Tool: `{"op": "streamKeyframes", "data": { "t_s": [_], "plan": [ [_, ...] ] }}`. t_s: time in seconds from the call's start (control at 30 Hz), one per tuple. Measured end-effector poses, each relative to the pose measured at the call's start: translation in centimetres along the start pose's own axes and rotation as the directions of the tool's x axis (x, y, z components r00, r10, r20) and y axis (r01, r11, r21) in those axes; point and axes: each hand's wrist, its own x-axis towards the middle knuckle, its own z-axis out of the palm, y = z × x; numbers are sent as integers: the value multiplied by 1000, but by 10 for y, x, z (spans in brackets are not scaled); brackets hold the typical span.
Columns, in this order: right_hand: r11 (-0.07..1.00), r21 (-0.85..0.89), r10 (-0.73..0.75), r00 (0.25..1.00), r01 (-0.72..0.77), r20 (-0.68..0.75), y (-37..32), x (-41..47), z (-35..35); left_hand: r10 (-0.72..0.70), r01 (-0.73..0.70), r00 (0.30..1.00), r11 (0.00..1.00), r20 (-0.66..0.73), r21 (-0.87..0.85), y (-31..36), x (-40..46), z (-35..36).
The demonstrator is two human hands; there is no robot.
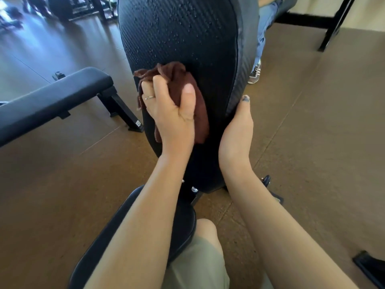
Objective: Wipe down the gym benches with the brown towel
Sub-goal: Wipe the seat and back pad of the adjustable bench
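Towel in brown cloth is bunched in the left hand, whose fingers are closed around it, and it is pressed flat against the lower middle of the raised backrest of the bench. The right hand is laid along the right edge of that backrest, thumb up on the side seam, fingers hidden behind the pad; whether they are curled tight cannot be told.

The towel is judged to be light, soft and fully limp: it folds into any shape, and loose corners hang out on the left and at the top of the fist. It is best held as a wad in the palm, with the flat of the hand behind it, so that pressure is spread and no corner trails.

Droplets are seen across the far part of the textured black pad, so that area is judged still to be wiped. The wet vinyl is likely to be slippery, and the padding firm but yielding.

A flat bench stands to the left, untouched by either hand. The seat pad lies near, under the forearms.
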Motion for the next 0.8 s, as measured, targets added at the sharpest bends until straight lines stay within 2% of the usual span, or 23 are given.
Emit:
{"op": "streamKeyframes", "data": {
  "t_s": [0.07, 0.13, 0.17, 0.23, 0.27, 0.33, 0.5, 0.63, 0.67, 0.73, 0.8],
  "plan": [
    [999, 2, 33, 999, -33, 8, -2, 3, -1, -258, 252, 961, 965, -99, -72, -13, 28, -6],
    [999, 0, 41, 999, -41, 8, -6, 1, -1, -361, 357, 928, 932, -89, -63, -14, 36, -8],
    [999, -7, 47, 999, -47, -15, -5, 1, -1, -319, 318, 944, 948, -81, -28, -3, 27, -9],
    [998, -63, 10, 999, -12, -36, -2, -2, 0, -80, 80, 997, 997, 13, 18, 14, -4, -5],
    [997, -80, -23, 999, 20, -33, -1, -4, -1, 24, -25, 997, 999, 74, 23, 20, -19, -3],
    [994, -93, -61, 998, 59, -10, 3, -3, -4, 138, -144, 979, 989, 151, 30, 25, -27, 2],
    [988, -85, -128, 992, 128, 4, -4, -2, -5, 161, -163, 986, 986, 47, 35, 12, -3, 2],
    [951, -38, -309, 951, 308, -21, -45, -4, 4, -127, 124, 989, 991, -78, -40, 18, 23, 0],
    [944, -20, -330, 943, 330, -29, -55, -3, 8, -145, 142, 986, 989, -84, -35, 22, 23, 0],
    [936, -24, -352, 935, 351, -55, -63, 0, 14, -14, 14, 999, 1000, -43, -14, 35, 13, -3],
    [938, -26, -346, 934, 346, -90, -61, 0, 16, 164, -169, 982, 984, 90, 52, 46, 1, -1]
  ]
}}
